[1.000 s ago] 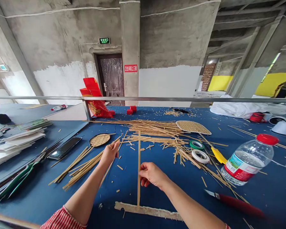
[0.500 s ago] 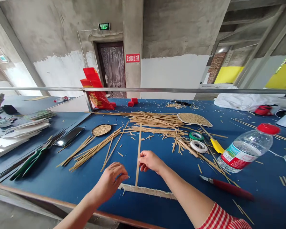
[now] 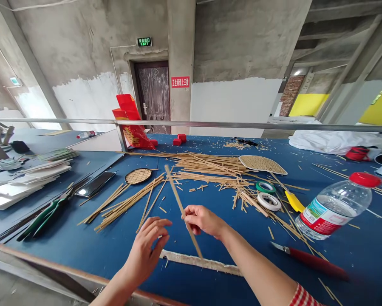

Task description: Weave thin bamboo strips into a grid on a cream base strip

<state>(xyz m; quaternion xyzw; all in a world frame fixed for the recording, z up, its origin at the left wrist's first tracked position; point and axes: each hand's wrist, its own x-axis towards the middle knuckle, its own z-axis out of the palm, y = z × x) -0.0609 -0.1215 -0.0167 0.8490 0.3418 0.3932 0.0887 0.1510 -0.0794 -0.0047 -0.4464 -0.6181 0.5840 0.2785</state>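
The right hand pinches a long bamboo strip slanting across the blue table, its near end on a strip of white tape. The left hand hovers beside it, fingers loosely spread, holding nothing. Loose bamboo strips litter the tabletop below bare concrete walls.

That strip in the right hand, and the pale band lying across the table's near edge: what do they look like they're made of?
The strip, pinched in the right hand, looks like split bamboo: tan, matte, thin, flat and straight, matching the loose slats piled behind. The pale band looks like worn tape or adhesive residue on the blue table: whitish, ragged-edged and flat. Which of the two, I cannot tell.
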